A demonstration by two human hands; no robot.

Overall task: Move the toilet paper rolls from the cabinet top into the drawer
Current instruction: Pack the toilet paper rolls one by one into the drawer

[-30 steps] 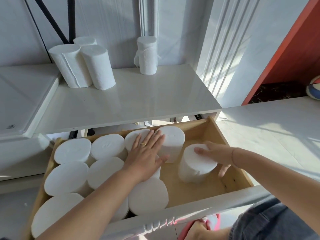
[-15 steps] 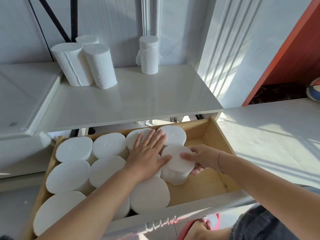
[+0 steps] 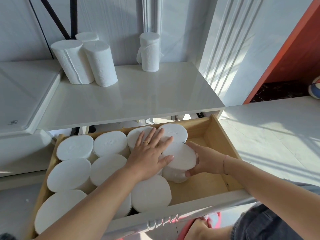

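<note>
The open wooden drawer (image 3: 220,135) holds several white toilet paper rolls standing on end. My right hand (image 3: 206,161) grips one roll (image 3: 181,157) from its right side, pressed against the packed rolls. My left hand (image 3: 150,156) lies flat with fingers spread on the tops of the neighbouring rolls. On the white cabinet top (image 3: 147,97) stand three rolls (image 3: 83,61) grouped at the back left and a single roll (image 3: 150,52) with a loose sheet at the back middle.
The drawer's right part shows bare wood floor (image 3: 199,189). A white tray-like lid (image 3: 20,94) lies left of the cabinet top. A white ledge (image 3: 277,132) and an orange panel (image 3: 294,45) are to the right. The drawer's white front (image 3: 173,220) is near me.
My right hand slid the roll leftward from the drawer's open right part until it pressed against the packed rolls. My left hand stayed flat on the roll tops.
</note>
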